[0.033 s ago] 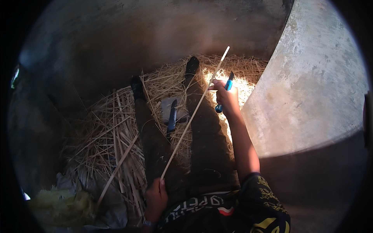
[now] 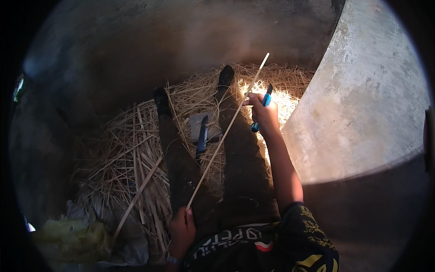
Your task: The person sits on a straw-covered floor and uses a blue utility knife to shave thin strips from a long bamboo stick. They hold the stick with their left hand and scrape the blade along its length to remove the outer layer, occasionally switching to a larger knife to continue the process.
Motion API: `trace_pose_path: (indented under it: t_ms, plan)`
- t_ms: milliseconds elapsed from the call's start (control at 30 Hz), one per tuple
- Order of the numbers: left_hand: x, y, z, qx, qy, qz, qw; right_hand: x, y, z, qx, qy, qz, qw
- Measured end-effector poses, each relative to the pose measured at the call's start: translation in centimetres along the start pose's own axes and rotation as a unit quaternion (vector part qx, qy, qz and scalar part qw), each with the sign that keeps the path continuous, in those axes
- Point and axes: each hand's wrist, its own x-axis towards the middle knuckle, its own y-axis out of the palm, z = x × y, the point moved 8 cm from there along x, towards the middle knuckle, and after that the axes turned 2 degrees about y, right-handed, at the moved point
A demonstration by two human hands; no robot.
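Note:
A long, thin wooden stick (image 2: 226,133), pale and probably bamboo, runs slantwise across my legs. My left hand (image 2: 182,229) is closed on its near end, close to my lap. Farther out, my right hand (image 2: 264,111) grips a blue utility knife (image 2: 267,99), its dark blade pointing up and away from me. The fingers of that hand also touch the stick toward its far end. Between my shins a dark serrated blade (image 2: 202,134) lies on a greyish flat piece (image 2: 195,123).
Thin shavings and straw-like strips (image 2: 115,158) cover the floor around my legs. Longer split strips (image 2: 142,181) are piled at left. A yellowish bundle (image 2: 72,240) sits at lower left. A curved grey wall (image 2: 362,99) rises close on the right, and a darker wall (image 2: 181,41) stands beyond my feet.

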Motion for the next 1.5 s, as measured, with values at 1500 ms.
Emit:
trace_pose_path:
  t_ms: [1500]
  plan:
    - [7.0,5.3,0.1,0.187,0.020,-0.065,0.980,-5.1,4.9,-8.4,-0.322,-0.174,-0.075,0.928]
